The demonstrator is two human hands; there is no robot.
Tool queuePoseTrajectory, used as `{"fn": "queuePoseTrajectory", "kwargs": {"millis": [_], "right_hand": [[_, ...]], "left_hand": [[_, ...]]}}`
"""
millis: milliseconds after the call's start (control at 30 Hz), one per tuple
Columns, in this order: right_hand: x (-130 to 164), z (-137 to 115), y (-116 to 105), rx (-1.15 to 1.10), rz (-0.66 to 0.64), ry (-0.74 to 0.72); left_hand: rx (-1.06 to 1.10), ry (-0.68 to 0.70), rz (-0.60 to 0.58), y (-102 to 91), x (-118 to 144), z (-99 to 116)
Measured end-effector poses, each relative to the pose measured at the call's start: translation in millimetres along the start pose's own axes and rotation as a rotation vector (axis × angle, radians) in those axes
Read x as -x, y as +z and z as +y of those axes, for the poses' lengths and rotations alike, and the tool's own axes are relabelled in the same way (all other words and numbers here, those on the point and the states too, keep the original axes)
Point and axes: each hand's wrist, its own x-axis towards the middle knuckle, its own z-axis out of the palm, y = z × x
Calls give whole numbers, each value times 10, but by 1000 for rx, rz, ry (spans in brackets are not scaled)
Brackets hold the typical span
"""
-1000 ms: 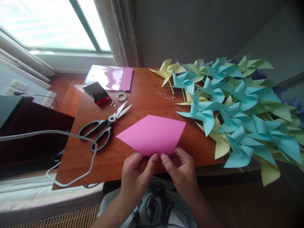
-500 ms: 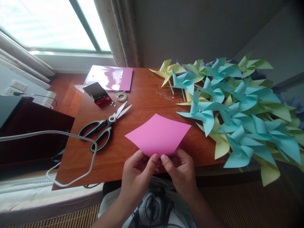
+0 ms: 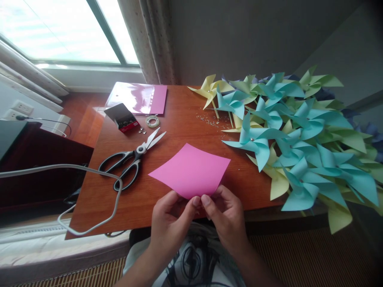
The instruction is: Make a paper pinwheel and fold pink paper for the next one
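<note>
A square sheet of pink paper point(image 3: 191, 169) is held out over the wooden table, one corner toward me, its near part bent upward. My left hand point(image 3: 173, 217) pinches it near that close corner, thumb on top and fingers underneath. Right beside it, my right hand point(image 3: 226, 213) grips the same part, its thumb almost touching the left one. The fingertips under the paper are partly hidden. To the left of the paper lie scissors point(image 3: 141, 150) with black and white handles, blades apart and pointing away from me.
Many blue, yellow and green paper pinwheels point(image 3: 302, 181) cover the right side of the table point(image 3: 179, 127). A small open box point(image 3: 124, 121), a tape roll point(image 3: 152, 121) and a plastic sleeve with pink paper point(image 3: 158, 99) lie at the back left. A white cable point(image 3: 112, 217) loops over the left edge.
The pink paper has swung slightly to the left, its far corner moving leftward. Both hands keep their hold on it with little movement.
</note>
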Motion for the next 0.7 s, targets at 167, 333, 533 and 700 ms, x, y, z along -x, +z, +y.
{"fn": "queuePoseTrajectory", "kwargs": {"millis": [167, 333, 533, 700], "right_hand": [[2, -13, -10, 3, 2, -22], [9, -13, -25, 23, 6, -12], [25, 23, -27, -54, -22, -3], [36, 45, -35, -108, -24, 17]], "left_hand": [[35, 22, -27, -10, 5, -44], [42, 33, -29, -28, 18, -67], [57, 28, -1, -36, 56, -106], [67, 32, 6, -39, 59, -112]]}}
